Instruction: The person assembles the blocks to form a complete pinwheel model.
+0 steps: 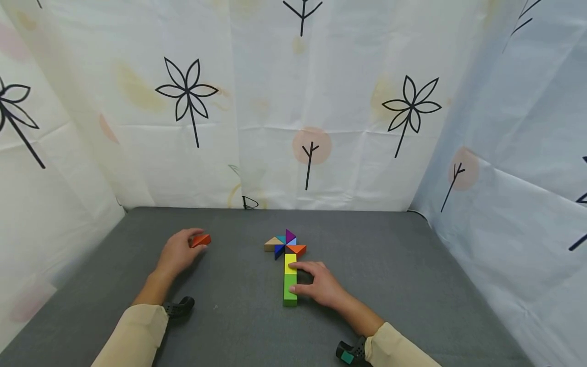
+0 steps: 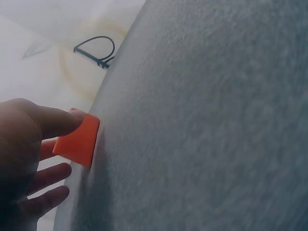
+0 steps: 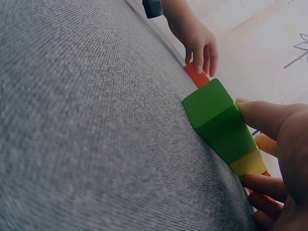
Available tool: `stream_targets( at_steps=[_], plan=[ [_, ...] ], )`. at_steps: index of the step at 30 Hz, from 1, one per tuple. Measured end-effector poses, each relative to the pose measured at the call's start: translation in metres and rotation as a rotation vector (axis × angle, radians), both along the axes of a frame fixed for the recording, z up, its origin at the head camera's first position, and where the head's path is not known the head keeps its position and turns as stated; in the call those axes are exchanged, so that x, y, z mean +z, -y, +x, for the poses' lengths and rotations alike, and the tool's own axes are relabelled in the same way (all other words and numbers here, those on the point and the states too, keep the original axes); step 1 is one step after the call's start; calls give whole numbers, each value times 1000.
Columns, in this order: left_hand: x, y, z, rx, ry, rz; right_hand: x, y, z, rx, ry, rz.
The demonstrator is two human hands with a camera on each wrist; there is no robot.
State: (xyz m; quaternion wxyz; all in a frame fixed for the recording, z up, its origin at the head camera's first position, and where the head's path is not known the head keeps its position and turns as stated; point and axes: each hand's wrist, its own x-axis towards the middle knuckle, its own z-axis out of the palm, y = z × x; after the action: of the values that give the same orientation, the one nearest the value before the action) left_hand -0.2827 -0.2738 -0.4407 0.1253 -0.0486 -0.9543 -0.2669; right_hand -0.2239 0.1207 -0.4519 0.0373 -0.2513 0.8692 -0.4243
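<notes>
In the head view my left hand (image 1: 177, 253) pinches an orange triangular block (image 1: 200, 240) between thumb and fingertips, left of the arrangement. The left wrist view shows the thumb over this orange block (image 2: 81, 138), with the lower fingers spread apart. My right hand (image 1: 319, 283) reaches from the right onto a straight line of blocks. Its thumb rests on the green block (image 1: 290, 295), its index finger on the yellow block (image 1: 290, 259). Above them a pinwheel of triangular blocks includes an orange triangle (image 1: 300, 250), a purple one (image 1: 289, 236) and a dark blue one (image 1: 278, 251).
A grey cloth-covered table (image 1: 238, 326) carries the blocks. White patterned sheets (image 1: 270, 102) hang behind it and on both sides. A natural wood triangle (image 1: 272, 245) and a light blue triangle (image 1: 292, 241) also belong to the pinwheel. Both wrists wear dark straps (image 1: 181, 307).
</notes>
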Motion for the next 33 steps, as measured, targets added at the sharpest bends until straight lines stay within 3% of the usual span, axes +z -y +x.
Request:
stream_targets(
  at_steps=[7, 14, 26, 33],
  plan=[
    [4, 5, 0, 37, 47, 15, 1, 0, 0, -2, 0, -4],
    [6, 3, 3, 48, 19, 16, 0, 0, 0, 11, 6, -12],
    [6, -3, 2, 44, 29, -20, 0, -1, 0, 19, -2, -22],
    [17, -15, 3, 9, 0, 5, -2, -1, 1, 14, 0, -25]
  ],
)
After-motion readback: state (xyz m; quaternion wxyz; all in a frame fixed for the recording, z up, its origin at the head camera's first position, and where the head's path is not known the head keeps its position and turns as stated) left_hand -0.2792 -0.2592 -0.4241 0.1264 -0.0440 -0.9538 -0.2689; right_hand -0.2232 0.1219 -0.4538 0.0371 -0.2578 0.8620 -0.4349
